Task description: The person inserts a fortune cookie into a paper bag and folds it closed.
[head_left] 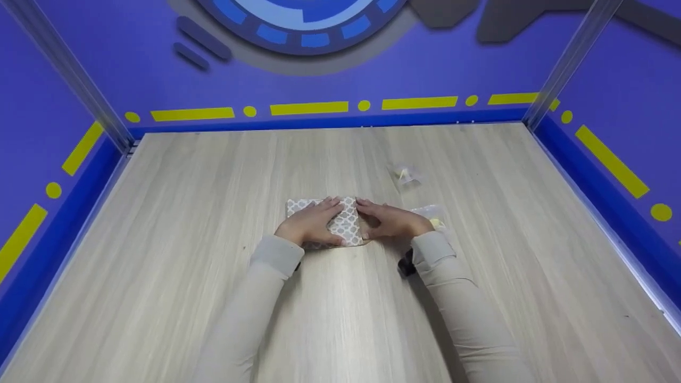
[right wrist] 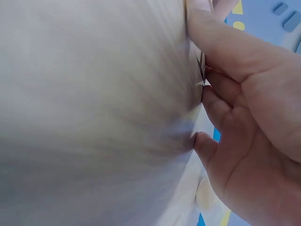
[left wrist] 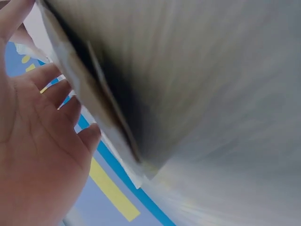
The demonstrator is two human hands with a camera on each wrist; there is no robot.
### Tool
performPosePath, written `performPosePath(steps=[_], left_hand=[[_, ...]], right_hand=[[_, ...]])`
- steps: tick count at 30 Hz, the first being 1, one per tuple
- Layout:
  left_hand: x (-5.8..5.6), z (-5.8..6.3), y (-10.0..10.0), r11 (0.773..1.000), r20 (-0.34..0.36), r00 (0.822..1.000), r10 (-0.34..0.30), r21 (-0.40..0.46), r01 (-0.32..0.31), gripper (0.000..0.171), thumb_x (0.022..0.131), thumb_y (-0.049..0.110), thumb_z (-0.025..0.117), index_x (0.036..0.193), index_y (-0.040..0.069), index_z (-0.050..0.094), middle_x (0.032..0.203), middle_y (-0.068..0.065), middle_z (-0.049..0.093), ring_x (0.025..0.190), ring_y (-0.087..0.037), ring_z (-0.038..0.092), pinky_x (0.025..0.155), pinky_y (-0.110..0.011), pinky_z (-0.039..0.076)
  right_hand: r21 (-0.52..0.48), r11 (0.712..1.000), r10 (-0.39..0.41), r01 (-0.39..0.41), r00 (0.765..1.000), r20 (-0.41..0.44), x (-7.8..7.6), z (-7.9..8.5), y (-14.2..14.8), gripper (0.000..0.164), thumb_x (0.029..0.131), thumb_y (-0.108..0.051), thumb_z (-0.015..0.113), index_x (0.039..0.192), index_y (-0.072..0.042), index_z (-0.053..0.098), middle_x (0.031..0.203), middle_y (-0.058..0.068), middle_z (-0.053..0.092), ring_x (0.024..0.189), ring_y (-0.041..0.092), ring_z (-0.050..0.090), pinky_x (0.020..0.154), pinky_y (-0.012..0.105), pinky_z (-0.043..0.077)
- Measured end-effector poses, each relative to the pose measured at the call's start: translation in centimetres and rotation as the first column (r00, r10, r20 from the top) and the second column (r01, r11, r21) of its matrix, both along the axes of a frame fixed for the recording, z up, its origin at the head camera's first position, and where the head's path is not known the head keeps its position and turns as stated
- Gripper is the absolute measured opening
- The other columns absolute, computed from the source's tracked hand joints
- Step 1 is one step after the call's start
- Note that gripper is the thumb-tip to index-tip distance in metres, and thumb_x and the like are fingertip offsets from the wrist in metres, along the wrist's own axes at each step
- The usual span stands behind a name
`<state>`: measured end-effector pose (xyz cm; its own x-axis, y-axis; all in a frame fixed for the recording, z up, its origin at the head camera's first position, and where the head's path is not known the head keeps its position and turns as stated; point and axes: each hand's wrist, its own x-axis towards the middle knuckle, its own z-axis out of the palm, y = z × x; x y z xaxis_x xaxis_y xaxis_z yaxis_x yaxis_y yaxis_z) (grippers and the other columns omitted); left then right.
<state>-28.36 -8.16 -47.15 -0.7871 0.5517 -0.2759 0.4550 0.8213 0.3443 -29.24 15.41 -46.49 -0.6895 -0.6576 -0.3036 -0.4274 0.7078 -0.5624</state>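
Because the patterned packet (head_left: 350,219) at centre frame looks light and creasable, its edges suit holding, left hand (head_left: 313,221) spread loosely over it, grip unclear at right hand (head_left: 392,221)

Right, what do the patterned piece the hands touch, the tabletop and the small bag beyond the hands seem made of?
Patterned piece: probably matte paper or thin card; the left wrist view shows brownish edges.
Tabletop: wood or wood-look laminate, softly shiny, with streaked grain.
Small bag: likely clear, crinkly plastic, being see-through.
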Motion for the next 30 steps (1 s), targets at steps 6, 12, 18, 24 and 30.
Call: performPosePath(steps=[6,12,18,24,30], left_hand=[[0.0,0.12,-0.19,1.0,0.011,1.0,0.013,0.027,-0.014,0.094,0.081,0.055,0.067,0.153,0.015,0.023,0.162,0.0,0.012,0.149,-0.019,0.013,0.12,-0.04,0.015],[0.09,0.17,-0.17,0.999,0.023,0.999,0.026,0.029,-0.026,0.096,0.079,0.058,0.067,0.154,0.017,0.022,0.162,0.001,0.012,0.149,-0.021,0.014,0.119,-0.042,0.017],[0.11,0.18,-0.07,0.999,0.023,0.999,0.03,0.018,-0.031,0.094,0.08,0.055,0.068,0.153,0.017,0.023,0.162,0.001,0.013,0.149,-0.022,0.015,0.119,-0.042,0.018],[0.09,0.13,0.0,0.999,0.025,0.999,0.036,0.021,-0.036,0.093,0.08,0.055,0.069,0.153,0.018,0.024,0.162,0.003,0.014,0.149,-0.021,0.015,0.119,-0.042,0.018],[0.14,0.27,0.09,0.999,0.014,0.999,0.04,0.033,-0.04,0.09,0.08,0.053,0.07,0.152,0.019,0.028,0.161,0.002,0.018,0.147,-0.023,0.019,0.118,-0.043,0.022]], right_hand=[[-0.003,1.0,-0.019,0.019,1.0,-0.001,-0.08,0.19,-0.24,0.079,0.092,-0.024,0.064,0.153,-0.005,0.017,0.161,0.014,0.011,0.148,0.031,0.011,0.119,0.049,0.012],[-0.008,1.0,-0.014,0.014,1.0,0.012,-0.1,0.09,-0.25,0.078,0.092,-0.022,0.064,0.152,-0.003,0.018,0.161,0.013,0.009,0.148,0.03,0.009,0.12,0.049,0.009],[-0.006,1.0,-0.021,0.021,1.0,0.013,-0.2,-0.18,-0.21,0.078,0.092,-0.023,0.064,0.152,-0.004,0.019,0.161,0.011,0.008,0.149,0.029,0.009,0.12,0.048,0.009],[-0.009,1.0,-0.028,0.028,0.999,0.02,-0.14,-0.34,-0.11,0.079,0.092,-0.025,0.064,0.153,-0.007,0.017,0.162,0.01,0.008,0.149,0.028,0.008,0.12,0.048,0.009],[-0.015,1.0,-0.027,0.027,1.0,0.016,0.01,-0.15,0.05,0.079,0.092,-0.025,0.065,0.153,-0.008,0.018,0.162,0.01,0.009,0.149,0.029,0.008,0.12,0.048,0.009]])
